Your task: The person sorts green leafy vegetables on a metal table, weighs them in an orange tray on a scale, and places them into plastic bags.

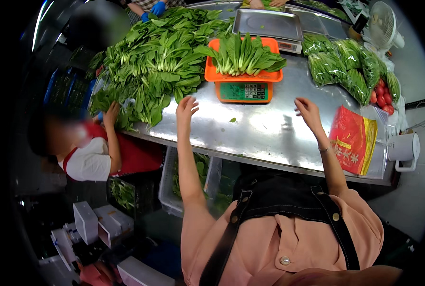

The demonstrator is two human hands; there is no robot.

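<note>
My left hand (187, 108) hovers over the steel tabletop beside the front of a leafy heap, holding nothing, fingers loosely bent and apart. Opposite it, my right hand (307, 111) is also empty, thumb and fingers slightly spread above the metal. Between and beyond them stands an orange digital scale (243, 93) with a lit display and keypad. Its orange tray (212, 73) holds a bunch of leafy greens (246, 57), stems towards me. The large heap of loose greens (162, 53) spreads across the table's left side. A single leaf piece (232, 120) lies in front of the scale.
A second scale (267, 25) stands behind. Bagged greens (328, 68), tomatoes (383, 96), a red rice bag (353, 143), a white jug (403, 150) and a fan (383, 25) line the right. A co-worker (91, 150) handles greens at left; blue-gloved hands (158, 9) are across. A crate (167, 178) stands below.
</note>
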